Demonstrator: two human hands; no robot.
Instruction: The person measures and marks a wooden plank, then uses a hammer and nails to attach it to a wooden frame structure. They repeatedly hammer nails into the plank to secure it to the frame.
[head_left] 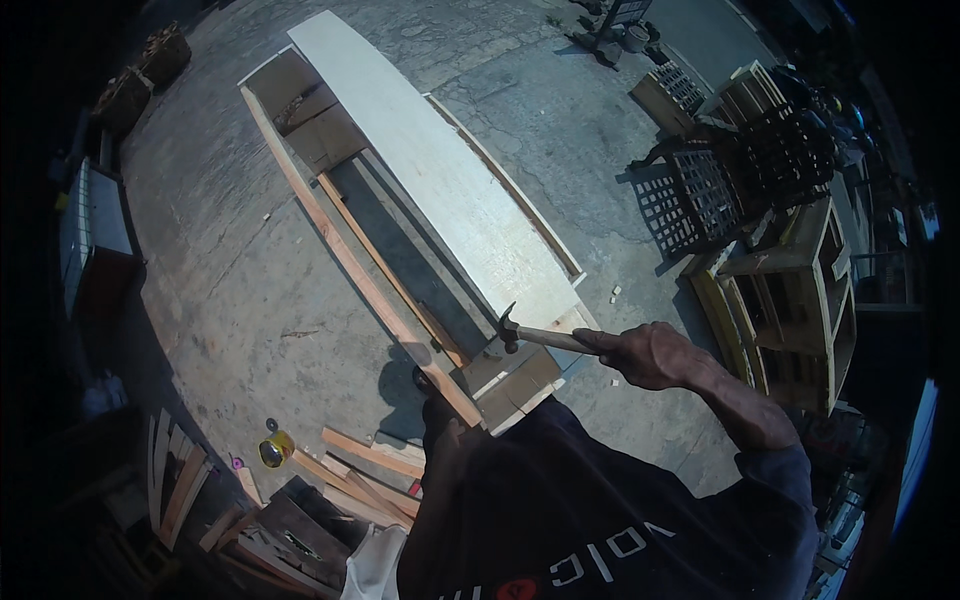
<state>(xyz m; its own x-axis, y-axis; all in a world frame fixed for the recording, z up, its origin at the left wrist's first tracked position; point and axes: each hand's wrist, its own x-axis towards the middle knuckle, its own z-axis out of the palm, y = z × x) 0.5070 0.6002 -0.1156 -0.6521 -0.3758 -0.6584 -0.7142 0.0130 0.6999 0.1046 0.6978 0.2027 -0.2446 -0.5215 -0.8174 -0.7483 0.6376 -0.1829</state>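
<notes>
My right hand is closed round the wooden handle of a claw hammer. The hammer's metal head sits over the near end of a long wooden frame, close to the lower end of a pale board. That board covers the right part of the frame, while its left part is open between a reddish side rail and the board. In shadow by the rail's near end, against my dark shirt, is what looks like my left hand; its fingers cannot be made out.
Wood offcuts and a yellow can lie on the concrete at lower left. To the right stand a dark lattice-backed chair and a wooden crate-like frame. A white-topped box stands at far left.
</notes>
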